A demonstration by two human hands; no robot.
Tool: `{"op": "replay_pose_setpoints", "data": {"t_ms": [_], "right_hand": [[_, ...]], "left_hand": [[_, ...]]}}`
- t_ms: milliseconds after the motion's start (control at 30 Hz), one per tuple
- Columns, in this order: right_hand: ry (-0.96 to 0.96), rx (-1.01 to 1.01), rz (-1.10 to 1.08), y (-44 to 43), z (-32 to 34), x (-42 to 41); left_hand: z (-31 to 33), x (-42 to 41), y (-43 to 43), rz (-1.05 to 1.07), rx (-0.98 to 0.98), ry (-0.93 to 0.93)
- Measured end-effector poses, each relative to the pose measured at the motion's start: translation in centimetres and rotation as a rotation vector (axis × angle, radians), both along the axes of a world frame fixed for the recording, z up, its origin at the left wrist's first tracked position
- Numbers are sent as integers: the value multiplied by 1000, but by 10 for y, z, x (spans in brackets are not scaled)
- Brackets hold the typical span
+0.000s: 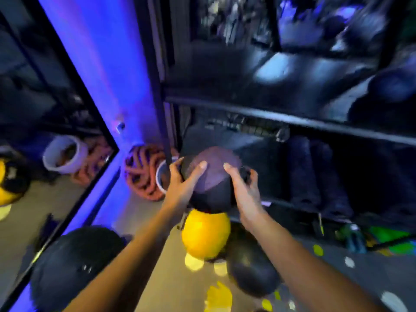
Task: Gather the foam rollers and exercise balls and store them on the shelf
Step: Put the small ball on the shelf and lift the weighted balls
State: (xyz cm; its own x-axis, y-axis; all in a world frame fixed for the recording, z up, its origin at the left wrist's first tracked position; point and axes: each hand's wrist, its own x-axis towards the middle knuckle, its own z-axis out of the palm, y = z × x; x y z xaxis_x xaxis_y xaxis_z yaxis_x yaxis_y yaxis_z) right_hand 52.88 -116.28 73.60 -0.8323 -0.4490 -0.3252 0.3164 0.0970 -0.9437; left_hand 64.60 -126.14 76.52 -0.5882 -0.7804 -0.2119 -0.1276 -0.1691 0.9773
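Note:
A dark textured exercise ball (212, 176) is held up in front of the black metal shelf (281, 119). My left hand (182, 183) grips its left side and my right hand (243, 188) grips its right side, fingers spread over the top. Below it on the floor lie a yellow ball (204, 233), a dark ball (249, 266) to its right and a large dark ball (74, 264) at the lower left. Dark upright rolls (315, 172) stand on the lower shelf level, blurred.
A coil of orange rope (141, 174) and a white bucket (161, 176) sit by the shelf's left post. A mirror (45, 131) lines the left wall beside a blue-lit strip. Green items (387, 239) lie on the floor at right. Dark blurred objects fill the upper shelf.

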Motion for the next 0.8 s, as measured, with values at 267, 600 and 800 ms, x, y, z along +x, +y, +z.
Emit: {"op": "replay_pose_setpoints", "data": {"t_ms": [267, 600, 800], "right_hand": [[96, -74, -142, 44, 107, -84], [142, -37, -97, 102, 147, -275], [230, 13, 46, 113, 139, -396]], "left_hand": [[85, -96, 26, -183, -99, 91], [119, -295, 61, -262, -121, 66], [125, -431, 46, -280, -242, -35]]}}
